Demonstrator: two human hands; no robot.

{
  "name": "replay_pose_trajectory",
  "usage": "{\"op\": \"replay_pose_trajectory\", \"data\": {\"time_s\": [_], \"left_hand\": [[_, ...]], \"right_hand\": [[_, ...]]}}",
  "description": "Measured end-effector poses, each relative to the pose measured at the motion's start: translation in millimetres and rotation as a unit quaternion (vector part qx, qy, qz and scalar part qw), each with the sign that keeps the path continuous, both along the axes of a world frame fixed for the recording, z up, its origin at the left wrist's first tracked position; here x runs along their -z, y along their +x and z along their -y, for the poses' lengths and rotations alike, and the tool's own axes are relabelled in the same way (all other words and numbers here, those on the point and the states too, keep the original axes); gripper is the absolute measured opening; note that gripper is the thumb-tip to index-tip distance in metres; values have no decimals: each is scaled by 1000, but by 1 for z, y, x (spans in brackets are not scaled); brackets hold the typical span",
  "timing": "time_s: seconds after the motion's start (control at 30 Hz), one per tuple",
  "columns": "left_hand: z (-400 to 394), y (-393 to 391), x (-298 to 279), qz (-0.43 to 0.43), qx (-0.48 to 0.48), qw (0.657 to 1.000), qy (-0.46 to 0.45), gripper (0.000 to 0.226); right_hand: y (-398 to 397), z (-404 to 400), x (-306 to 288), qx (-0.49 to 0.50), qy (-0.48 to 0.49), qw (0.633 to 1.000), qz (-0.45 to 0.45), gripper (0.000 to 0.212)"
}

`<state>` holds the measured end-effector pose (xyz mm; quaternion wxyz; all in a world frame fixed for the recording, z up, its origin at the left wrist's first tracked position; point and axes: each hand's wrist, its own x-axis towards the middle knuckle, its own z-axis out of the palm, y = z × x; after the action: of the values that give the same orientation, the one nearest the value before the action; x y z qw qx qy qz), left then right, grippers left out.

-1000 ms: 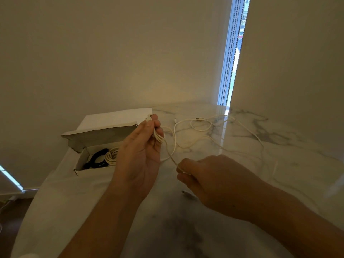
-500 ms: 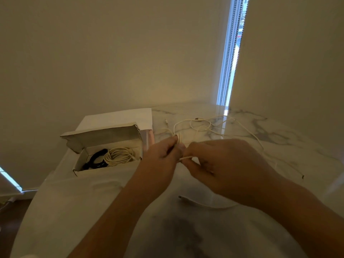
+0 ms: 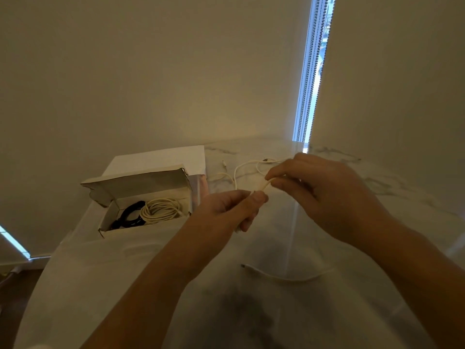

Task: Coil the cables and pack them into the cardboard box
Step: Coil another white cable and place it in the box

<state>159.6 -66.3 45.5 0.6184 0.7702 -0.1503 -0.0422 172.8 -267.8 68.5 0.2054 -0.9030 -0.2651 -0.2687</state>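
Both hands meet above the marble table (image 3: 377, 202). The left hand (image 3: 231, 210) pinches a small bundle of white cable (image 3: 261, 187) to keep its loops from springing loose, while the right hand (image 3: 327, 195) pinches the strand beside it, probably laying on another turn. The cardboard box (image 3: 141, 195) sits open at the left, holding two finished coils.
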Motion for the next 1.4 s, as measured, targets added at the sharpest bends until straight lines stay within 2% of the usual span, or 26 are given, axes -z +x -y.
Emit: {"op": "replay_pose_trajectory", "data": {"time_s": [0.13, 0.3, 0.43, 0.57, 0.67, 0.87, 1.0, 1.17, 1.4], "left_hand": [[-1, -2, 4, 2, 0, 1000, -12, 41], [-1, 2, 6, -44, -19, 988, -148, 46], [-3, 5, 5, -89, 0, 958, -272, 32], [-6, 9, 4, -131, 5, 927, -351, 40], [-9, 11, 4, -148, 4, 917, -370, 44], [-11, 13, 4, -139, -32, 887, -438, 48], [-16, 16, 0, -110, -80, 855, -501, 47], [-21, 19, -1, -88, -129, 839, -521, 45], [-13, 12, 1, -83, -144, 866, -472, 41]], "right_hand": [[11, 5, 9, 23, 50, 998, -23, 35], [19, 13, 14, 54, 106, 991, -56, 24], [17, 5, 19, 66, 73, 991, -93, 25], [13, -4, 25, 63, 42, 989, -123, 29], [9, -15, 31, 46, 17, 990, -135, 34], [-9, -39, 37, 15, -62, 984, -166, 50], [-18, -48, 37, -12, -92, 982, -166, 47], [-29, -55, 37, -63, -142, 975, -160, 42], [-36, -54, 26, -81, -167, 973, -134, 44]]}}
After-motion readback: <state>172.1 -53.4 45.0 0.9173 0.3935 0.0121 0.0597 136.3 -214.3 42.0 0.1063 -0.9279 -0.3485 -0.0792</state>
